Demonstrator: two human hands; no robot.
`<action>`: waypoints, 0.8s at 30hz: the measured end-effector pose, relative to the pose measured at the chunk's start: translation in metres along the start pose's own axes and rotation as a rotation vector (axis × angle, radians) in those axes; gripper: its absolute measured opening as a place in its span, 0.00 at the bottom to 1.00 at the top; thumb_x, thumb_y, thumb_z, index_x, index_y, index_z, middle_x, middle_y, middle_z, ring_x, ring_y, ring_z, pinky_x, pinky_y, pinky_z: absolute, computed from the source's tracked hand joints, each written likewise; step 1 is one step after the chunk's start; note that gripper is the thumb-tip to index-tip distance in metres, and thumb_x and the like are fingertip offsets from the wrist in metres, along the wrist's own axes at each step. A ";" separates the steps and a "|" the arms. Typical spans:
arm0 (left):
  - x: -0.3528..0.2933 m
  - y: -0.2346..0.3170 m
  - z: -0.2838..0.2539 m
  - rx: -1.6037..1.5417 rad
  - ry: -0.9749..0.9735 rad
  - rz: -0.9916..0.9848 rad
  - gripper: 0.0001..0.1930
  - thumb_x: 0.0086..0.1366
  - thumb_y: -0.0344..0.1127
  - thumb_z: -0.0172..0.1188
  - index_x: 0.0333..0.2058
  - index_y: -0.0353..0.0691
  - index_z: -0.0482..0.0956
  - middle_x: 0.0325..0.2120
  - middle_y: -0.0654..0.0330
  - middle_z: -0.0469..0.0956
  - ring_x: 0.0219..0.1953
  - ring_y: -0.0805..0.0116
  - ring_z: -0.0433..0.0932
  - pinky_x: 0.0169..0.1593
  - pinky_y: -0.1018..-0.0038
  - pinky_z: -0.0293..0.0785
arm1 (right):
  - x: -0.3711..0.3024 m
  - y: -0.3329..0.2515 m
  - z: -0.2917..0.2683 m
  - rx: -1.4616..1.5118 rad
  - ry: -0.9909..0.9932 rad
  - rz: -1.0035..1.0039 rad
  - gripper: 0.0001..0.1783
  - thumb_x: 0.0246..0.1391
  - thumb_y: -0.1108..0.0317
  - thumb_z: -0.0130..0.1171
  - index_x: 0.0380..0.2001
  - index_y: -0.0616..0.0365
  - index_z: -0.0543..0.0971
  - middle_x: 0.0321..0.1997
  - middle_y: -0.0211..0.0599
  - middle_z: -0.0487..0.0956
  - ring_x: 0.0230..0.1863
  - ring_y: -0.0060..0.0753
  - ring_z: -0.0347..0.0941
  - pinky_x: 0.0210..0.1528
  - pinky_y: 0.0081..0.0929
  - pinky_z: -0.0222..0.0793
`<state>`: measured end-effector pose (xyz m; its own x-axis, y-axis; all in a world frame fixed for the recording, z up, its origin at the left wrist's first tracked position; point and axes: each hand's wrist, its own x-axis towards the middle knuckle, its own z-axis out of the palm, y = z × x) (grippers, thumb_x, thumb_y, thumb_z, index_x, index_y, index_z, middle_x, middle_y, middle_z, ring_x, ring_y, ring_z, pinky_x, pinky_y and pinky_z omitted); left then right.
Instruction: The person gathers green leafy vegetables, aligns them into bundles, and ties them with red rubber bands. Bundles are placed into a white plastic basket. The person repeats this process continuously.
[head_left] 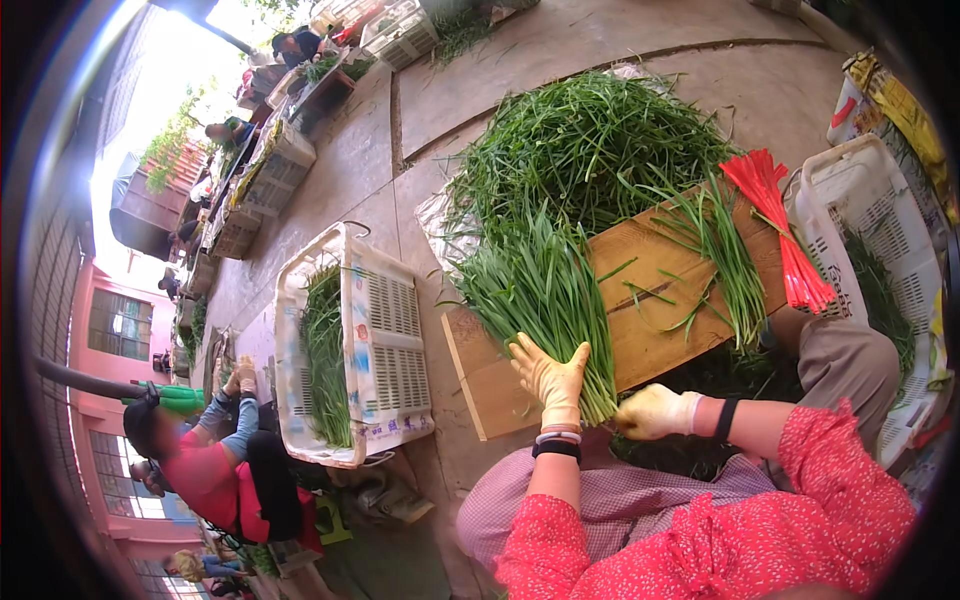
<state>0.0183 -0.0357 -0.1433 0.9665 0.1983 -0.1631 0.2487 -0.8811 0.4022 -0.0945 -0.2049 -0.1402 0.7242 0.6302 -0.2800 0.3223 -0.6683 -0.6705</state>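
Head camera: a bunch of greens point(545, 290) lay mid-frame on a wooden board point(480, 370). The left hand point(552, 380) spread wide across its stems point(598, 388); whether the curled right hand point(657, 413) gripped them was unclear. The bunch seemed light, floppy-leaved, easily bruised, best held by the firmer stems.

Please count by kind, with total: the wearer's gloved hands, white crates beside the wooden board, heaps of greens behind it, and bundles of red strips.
Gloved hands: 2
White crates: 2
Heap of greens: 1
Bundle of red strips: 1
Total: 6
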 end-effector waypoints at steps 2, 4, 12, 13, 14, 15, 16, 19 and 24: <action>-0.001 0.004 0.002 0.004 -0.010 -0.004 0.67 0.43 0.66 0.75 0.73 0.42 0.45 0.73 0.44 0.47 0.73 0.40 0.49 0.70 0.43 0.54 | -0.027 0.023 0.020 -0.206 -0.320 0.030 0.12 0.52 0.58 0.59 0.35 0.52 0.83 0.37 0.42 0.84 0.39 0.49 0.82 0.41 0.42 0.77; 0.000 0.005 -0.001 0.012 -0.010 -0.017 0.66 0.44 0.65 0.75 0.73 0.42 0.45 0.73 0.44 0.47 0.73 0.40 0.49 0.70 0.43 0.54 | -0.037 0.017 0.011 -0.350 -0.532 0.100 0.11 0.54 0.58 0.58 0.32 0.53 0.82 0.36 0.42 0.84 0.37 0.49 0.82 0.39 0.42 0.77; 0.002 0.004 -0.002 0.019 -0.011 -0.008 0.65 0.45 0.64 0.74 0.73 0.42 0.45 0.73 0.44 0.46 0.73 0.39 0.50 0.70 0.42 0.53 | 0.009 -0.043 -0.027 -0.136 0.420 -0.005 0.08 0.51 0.60 0.63 0.28 0.51 0.81 0.28 0.39 0.82 0.30 0.47 0.81 0.33 0.40 0.76; 0.002 0.003 -0.001 0.019 -0.006 -0.003 0.65 0.45 0.64 0.74 0.73 0.42 0.45 0.73 0.44 0.46 0.73 0.39 0.50 0.70 0.42 0.54 | 0.019 -0.035 -0.014 -0.195 0.283 0.049 0.07 0.50 0.61 0.63 0.27 0.51 0.82 0.29 0.40 0.83 0.31 0.46 0.82 0.34 0.39 0.76; 0.003 0.000 0.000 0.018 0.009 0.012 0.65 0.45 0.65 0.74 0.73 0.42 0.46 0.73 0.44 0.47 0.73 0.39 0.50 0.70 0.43 0.54 | 0.024 -0.028 0.000 -0.252 0.146 0.103 0.06 0.49 0.62 0.63 0.26 0.51 0.82 0.29 0.40 0.83 0.32 0.46 0.82 0.34 0.37 0.77; 0.006 -0.008 0.002 0.016 0.029 0.019 0.65 0.45 0.66 0.74 0.73 0.42 0.46 0.73 0.44 0.48 0.72 0.39 0.51 0.70 0.43 0.54 | 0.017 -0.033 -0.001 -0.307 -0.060 0.080 0.06 0.47 0.63 0.61 0.25 0.50 0.85 0.31 0.40 0.85 0.35 0.43 0.83 0.36 0.36 0.78; 0.005 -0.010 0.006 0.006 0.039 0.039 0.65 0.44 0.66 0.73 0.73 0.42 0.46 0.73 0.44 0.48 0.72 0.39 0.51 0.70 0.44 0.55 | 0.003 -0.019 0.016 -0.241 -0.159 0.012 0.08 0.47 0.62 0.60 0.26 0.50 0.85 0.31 0.39 0.85 0.36 0.43 0.83 0.37 0.38 0.78; 0.004 -0.009 0.011 0.080 0.033 0.036 0.66 0.43 0.69 0.72 0.73 0.42 0.46 0.72 0.44 0.50 0.72 0.39 0.52 0.69 0.46 0.56 | -0.038 0.005 0.028 -0.158 -0.391 -0.007 0.11 0.48 0.59 0.58 0.29 0.50 0.86 0.31 0.38 0.85 0.36 0.45 0.83 0.37 0.44 0.78; 0.004 -0.005 0.009 0.028 -0.026 0.017 0.67 0.43 0.65 0.75 0.73 0.45 0.43 0.73 0.46 0.49 0.73 0.40 0.50 0.70 0.47 0.55 | -0.023 0.003 -0.002 0.120 0.228 0.019 0.12 0.52 0.60 0.60 0.36 0.54 0.81 0.38 0.42 0.81 0.41 0.50 0.80 0.44 0.43 0.76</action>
<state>0.0207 -0.0343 -0.1536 0.9685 0.1722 -0.1797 0.2299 -0.8958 0.3803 -0.1089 -0.2218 -0.1348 0.8525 0.5036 -0.1400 0.2426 -0.6185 -0.7474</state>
